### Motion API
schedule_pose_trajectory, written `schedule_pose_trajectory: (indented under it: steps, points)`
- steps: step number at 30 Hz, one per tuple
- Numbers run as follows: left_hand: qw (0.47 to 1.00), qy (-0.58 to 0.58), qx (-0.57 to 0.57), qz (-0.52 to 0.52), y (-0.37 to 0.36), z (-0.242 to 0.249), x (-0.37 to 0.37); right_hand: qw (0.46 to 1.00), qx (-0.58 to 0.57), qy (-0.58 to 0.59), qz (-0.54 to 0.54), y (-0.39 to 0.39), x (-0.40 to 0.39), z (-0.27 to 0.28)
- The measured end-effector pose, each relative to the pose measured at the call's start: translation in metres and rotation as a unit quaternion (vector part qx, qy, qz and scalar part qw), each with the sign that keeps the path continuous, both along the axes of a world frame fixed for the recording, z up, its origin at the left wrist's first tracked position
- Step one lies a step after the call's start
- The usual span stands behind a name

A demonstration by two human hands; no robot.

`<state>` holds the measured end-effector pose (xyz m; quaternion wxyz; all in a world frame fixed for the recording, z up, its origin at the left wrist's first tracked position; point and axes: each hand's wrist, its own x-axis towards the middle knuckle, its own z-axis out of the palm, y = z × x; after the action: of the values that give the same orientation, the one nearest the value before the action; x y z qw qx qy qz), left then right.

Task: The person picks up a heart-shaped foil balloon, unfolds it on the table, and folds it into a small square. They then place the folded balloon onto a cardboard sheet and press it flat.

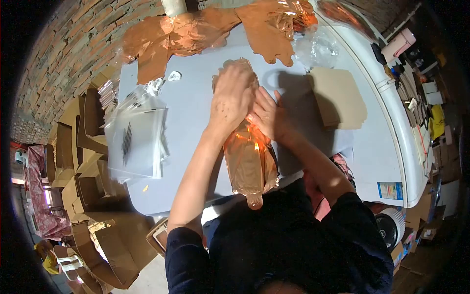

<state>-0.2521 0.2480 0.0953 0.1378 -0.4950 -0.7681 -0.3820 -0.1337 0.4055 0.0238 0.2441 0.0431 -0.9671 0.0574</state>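
A folded, flat rose-gold foil balloon (249, 171) lies lengthwise on the grey tabletop (191, 112), its narrow tab hanging towards my body. My left hand (232, 95) rests over the upper part of the foil, its fingers bent down and smeared by motion. Just to its right, my right hand (268, 115) lies against the foil with fingers stretched out and thumb apart. The hands cover the middle of the balloon, and its far end shows beyond my left fingers. Bright orange reflections shine on the foil below the hands.
More flat foil balloons (267, 36) spread along the far edge. Clear plastic bags (139, 142) are stacked on the left, near small white bundles (155, 86). Brown cardboard sheets (340, 98) lie on the right. Open cartons (110, 245) crowd the left floor; a fan (389, 228) stands lower right.
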Motion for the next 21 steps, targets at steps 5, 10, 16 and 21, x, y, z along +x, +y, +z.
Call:
schedule_pose_trajectory:
  steps: [5, 10, 16, 21]
  points:
    - [0.990, 0.017, -0.138, 0.005, 0.011, -0.052, -0.013, 1.000, 0.015, 0.026, -0.008, -0.001, -0.001, -0.006]
    - [0.982, 0.091, -0.160, 0.037, 0.009, -0.075, -0.018, 1.000, 0.014, 0.021, -0.005, 0.000, 0.002, -0.002]
    - [0.978, 0.110, -0.167, 0.056, 0.011, -0.079, -0.018, 0.998, 0.052, 0.016, 0.011, 0.003, 0.009, -0.001]
    - [0.975, 0.118, -0.176, 0.062, 0.011, -0.079, -0.018, 0.997, -0.016, -0.053, 0.047, -0.005, 0.049, 0.015]
